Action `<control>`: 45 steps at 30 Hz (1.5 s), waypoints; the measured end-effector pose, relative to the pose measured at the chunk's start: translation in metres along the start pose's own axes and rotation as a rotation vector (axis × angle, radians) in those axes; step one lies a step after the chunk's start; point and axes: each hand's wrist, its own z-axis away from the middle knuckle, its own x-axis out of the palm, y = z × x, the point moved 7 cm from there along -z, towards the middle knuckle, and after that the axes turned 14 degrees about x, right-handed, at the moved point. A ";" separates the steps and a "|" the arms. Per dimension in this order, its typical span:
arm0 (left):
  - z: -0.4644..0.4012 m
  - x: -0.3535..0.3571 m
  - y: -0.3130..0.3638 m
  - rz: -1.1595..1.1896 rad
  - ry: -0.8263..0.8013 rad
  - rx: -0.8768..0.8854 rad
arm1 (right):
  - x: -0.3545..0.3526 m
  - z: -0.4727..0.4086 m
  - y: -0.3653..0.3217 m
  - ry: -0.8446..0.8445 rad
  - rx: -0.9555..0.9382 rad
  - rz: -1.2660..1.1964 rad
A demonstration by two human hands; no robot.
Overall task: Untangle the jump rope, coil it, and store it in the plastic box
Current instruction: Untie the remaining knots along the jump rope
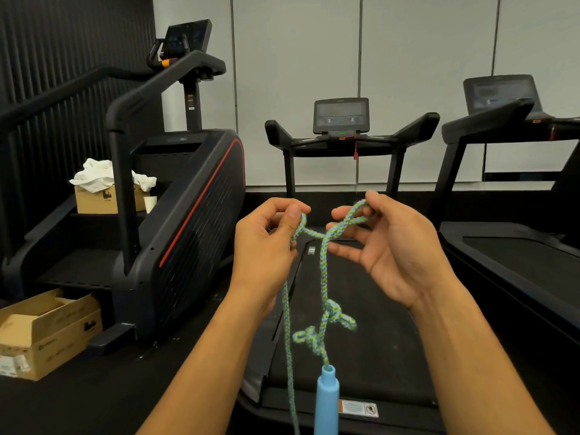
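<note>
My left hand (266, 246) pinches the rope (323, 262) at one loop; my right hand (389, 246) grips another. Two knots hang below, above the blue handle (327, 400), over the treadmill (392, 356).

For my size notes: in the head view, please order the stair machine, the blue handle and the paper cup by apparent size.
1. stair machine
2. blue handle, enlarged by nearness to the camera
3. paper cup
</note>
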 end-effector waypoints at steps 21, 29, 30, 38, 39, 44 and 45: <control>0.001 0.002 0.003 -0.155 -0.074 0.046 | 0.019 0.001 0.007 0.063 -0.228 0.938; -0.002 0.004 0.028 -0.320 -0.191 0.074 | 0.022 0.007 0.002 0.170 -0.335 1.426; -0.002 0.005 0.033 -0.410 -0.254 0.117 | 0.020 0.007 0.000 0.191 -0.344 1.417; -0.006 -0.007 0.043 -0.911 -0.364 0.362 | 0.007 0.010 -0.012 0.226 -0.279 1.399; -0.008 -0.012 0.044 -0.930 -0.322 0.376 | 0.004 0.010 -0.012 0.212 -0.255 1.359; -0.015 -0.044 0.059 -0.999 0.008 0.400 | -0.013 0.011 -0.014 0.148 -0.120 1.029; -0.016 -0.053 0.062 -1.009 0.083 0.386 | -0.015 0.012 -0.016 0.144 -0.104 0.994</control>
